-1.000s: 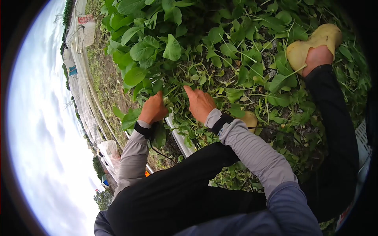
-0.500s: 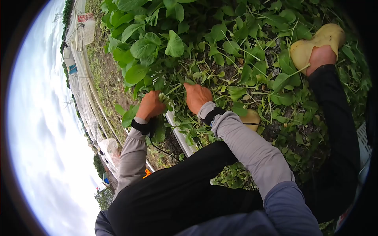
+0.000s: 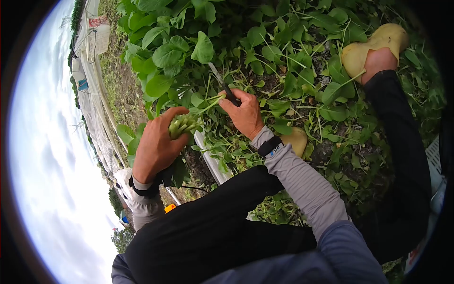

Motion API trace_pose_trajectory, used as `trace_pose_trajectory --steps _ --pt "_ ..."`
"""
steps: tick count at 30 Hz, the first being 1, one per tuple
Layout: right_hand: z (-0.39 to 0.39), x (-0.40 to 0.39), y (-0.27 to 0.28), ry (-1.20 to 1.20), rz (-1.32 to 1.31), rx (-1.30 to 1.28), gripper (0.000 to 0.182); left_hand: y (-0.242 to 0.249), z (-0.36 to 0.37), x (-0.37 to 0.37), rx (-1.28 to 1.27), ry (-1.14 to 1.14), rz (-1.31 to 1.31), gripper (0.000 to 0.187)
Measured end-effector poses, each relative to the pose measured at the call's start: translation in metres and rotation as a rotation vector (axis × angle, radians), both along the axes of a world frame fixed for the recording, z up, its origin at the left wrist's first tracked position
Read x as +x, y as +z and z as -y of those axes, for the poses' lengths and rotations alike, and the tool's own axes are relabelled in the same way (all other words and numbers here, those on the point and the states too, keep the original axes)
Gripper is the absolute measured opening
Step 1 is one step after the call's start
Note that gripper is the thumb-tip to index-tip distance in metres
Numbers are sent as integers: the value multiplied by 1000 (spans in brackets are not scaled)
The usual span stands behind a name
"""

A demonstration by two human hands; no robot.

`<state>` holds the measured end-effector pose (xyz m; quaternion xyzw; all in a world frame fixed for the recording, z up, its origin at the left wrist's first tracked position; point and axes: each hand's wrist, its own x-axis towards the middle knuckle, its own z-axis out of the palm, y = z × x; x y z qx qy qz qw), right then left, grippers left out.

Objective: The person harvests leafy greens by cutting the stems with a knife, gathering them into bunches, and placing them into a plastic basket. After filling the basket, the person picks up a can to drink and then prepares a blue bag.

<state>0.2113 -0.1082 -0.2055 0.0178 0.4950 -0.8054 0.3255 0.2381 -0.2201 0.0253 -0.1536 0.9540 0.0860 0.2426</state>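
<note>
Greens (image 3: 185,124), stem ends pale and bunched, sit left of centre, our left hand (image 3: 158,144) curled round them; our right hand (image 3: 244,113) closes its grip on 1 knife (image 3: 229,94) and a thin stem (image 3: 211,104). We cannot see inside the white slotted crate (image 3: 433,158) at the right edge.

R of L-hand grip (image 3: 158,144) in view: tilted pale strip (image 3: 211,160). Below grip: small orange obj. (image 3: 170,208), partly hidden. Upper L of grip: bare soil (image 3: 132,94), then white plastic sheeting (image 3: 97,130) w/ blue patch (image 3: 83,84), plus pale panel (image 3: 98,40) w/ red marking. Far L of grip: cloudy sky (image 3: 52,142). Far R, nr edge: white slotted crate (image 3: 433,154).
</note>
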Motion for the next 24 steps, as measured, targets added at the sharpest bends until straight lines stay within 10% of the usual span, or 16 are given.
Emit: trace_pose_trajectory --steps 8,10,18,24 --pt "-70 -16 10 43 -166 231 19 50 -43 -22 201 166 -143 30" --pt "-87 -14 32 39 -227 -105 17 52 -45 -18 260 187 -162 30" --pt "-90 -25 58 232 -224 -101 17 47 -47 -22 245 74 -112 34" --pt "-82 -24 71 208 -135 -211 18 -5 -13 -30 816 392 94 52"
